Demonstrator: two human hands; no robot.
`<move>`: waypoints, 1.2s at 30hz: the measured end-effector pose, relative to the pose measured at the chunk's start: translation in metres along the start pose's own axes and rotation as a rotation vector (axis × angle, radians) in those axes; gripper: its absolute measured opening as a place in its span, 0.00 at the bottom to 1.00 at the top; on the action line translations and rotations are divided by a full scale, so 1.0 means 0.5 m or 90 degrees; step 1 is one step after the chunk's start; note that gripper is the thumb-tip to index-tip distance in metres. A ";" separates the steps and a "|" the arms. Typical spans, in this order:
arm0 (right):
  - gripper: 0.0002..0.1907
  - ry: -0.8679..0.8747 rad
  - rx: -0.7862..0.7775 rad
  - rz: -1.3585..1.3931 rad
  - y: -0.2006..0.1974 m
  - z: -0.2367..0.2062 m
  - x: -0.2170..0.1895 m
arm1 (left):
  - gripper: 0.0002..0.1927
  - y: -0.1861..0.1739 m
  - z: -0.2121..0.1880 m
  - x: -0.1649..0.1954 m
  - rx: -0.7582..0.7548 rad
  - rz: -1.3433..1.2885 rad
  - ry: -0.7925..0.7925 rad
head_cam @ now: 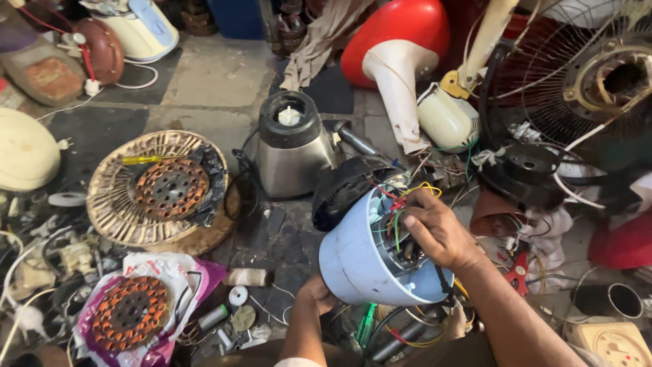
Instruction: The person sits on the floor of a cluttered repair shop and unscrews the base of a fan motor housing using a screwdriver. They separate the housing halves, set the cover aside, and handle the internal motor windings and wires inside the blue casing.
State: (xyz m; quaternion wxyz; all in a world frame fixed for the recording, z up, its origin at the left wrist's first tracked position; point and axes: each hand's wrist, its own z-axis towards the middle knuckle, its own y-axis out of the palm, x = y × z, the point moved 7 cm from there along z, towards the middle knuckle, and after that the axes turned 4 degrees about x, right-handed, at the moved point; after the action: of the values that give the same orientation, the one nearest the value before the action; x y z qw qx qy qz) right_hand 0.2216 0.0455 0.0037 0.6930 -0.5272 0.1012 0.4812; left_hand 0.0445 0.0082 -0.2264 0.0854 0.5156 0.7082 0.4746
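both hands busy: left hand grips pale blue housing, right hand pinches wires inside; tugging could snap them.

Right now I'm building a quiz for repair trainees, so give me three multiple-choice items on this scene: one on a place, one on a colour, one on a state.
1. Where is the yellow-handled screwdriver?
A. On the round stator on the woven mat
B. Inside the blender base
C. In the right hand

2. What colour is the housing that the hands hold?
A. Red
B. Pale blue
C. Black

3. What is the right hand doing?
A. Resting flat on the floor
B. Gripping a fan cage
C. Reaching into the housing's open end among the wires

Answers:
1 A, it lies across the wound stator.
2 B, its shell is pale blue.
3 C, its fingers are in the opening while the left hand props the housing from below.
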 end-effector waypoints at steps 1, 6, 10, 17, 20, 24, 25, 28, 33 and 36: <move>0.19 0.000 -0.004 -0.012 0.000 0.003 0.000 | 0.21 -0.002 0.004 0.000 0.010 0.014 -0.006; 0.21 -0.009 -0.014 -0.025 0.005 0.013 0.000 | 0.23 -0.009 0.010 0.002 0.047 0.062 -0.010; 0.22 0.010 -0.010 -0.012 0.004 0.012 0.011 | 0.24 -0.003 0.020 -0.003 -0.003 0.023 -0.028; 0.22 0.014 -0.002 -0.007 0.001 0.012 0.027 | 0.23 -0.015 0.044 -0.018 -0.032 0.014 -0.041; 0.22 0.022 -0.008 -0.009 0.002 0.013 0.026 | 0.25 -0.011 0.044 -0.018 -0.073 -0.036 -0.025; 0.22 0.034 -0.023 -0.022 0.009 0.015 0.020 | 0.28 -0.023 0.042 -0.017 -0.045 -0.041 -0.019; 0.21 0.038 -0.025 -0.029 0.011 0.015 0.020 | 0.28 -0.026 0.041 -0.015 -0.028 -0.039 -0.016; 0.20 0.026 0.000 0.004 0.009 0.017 0.019 | 0.28 -0.013 0.041 -0.008 -0.046 -0.061 0.002; 0.19 0.023 0.004 -0.012 0.005 0.013 0.034 | 0.24 -0.011 0.041 -0.015 -0.001 -0.050 -0.064; 0.20 0.024 0.012 -0.004 0.001 0.012 0.044 | 0.23 -0.011 0.041 -0.014 -0.011 -0.046 -0.078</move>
State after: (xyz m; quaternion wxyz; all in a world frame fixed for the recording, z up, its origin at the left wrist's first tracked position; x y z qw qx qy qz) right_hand 0.2304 0.0628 -0.0085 0.6972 -0.5302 0.1174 0.4680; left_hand 0.0567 0.0141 -0.2441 0.1501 0.5168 0.7156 0.4453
